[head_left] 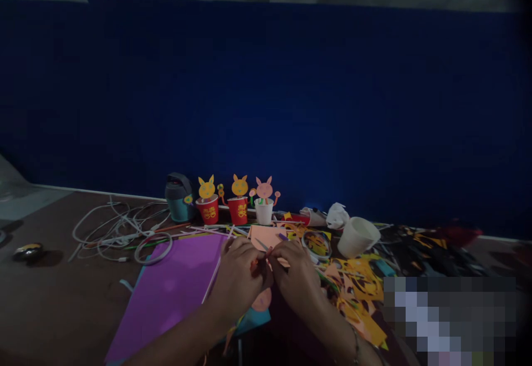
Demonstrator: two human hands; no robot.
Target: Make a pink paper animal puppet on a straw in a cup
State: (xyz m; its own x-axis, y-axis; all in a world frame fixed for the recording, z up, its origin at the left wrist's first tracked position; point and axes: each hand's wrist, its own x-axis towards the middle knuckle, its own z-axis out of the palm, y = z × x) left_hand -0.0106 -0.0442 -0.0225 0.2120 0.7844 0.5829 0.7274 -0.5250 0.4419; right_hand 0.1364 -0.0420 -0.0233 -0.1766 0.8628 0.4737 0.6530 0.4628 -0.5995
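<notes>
Near the middle of the table my left hand [245, 269] is closed round orange-handled scissors, whose thin blades [261, 244] point up and to the left. Touching it at the fingertips, my right hand [293, 269] pinches something small and reddish that I cannot make out clearly. Beneath and behind both hands lies a sheet of peach paper [271, 234]. A round peach paper piece [262, 299] shows just below my left hand. Purple sheets [170, 288] are spread to the left of it.
Behind the hands stand two red cups [208, 211] and a white cup [264, 212] with paper animal heads. A teal jug [179, 197] and looped white cables [120, 230] are left; yellow paper scraps [361, 280] and a tilted white cup [358, 237] lie right.
</notes>
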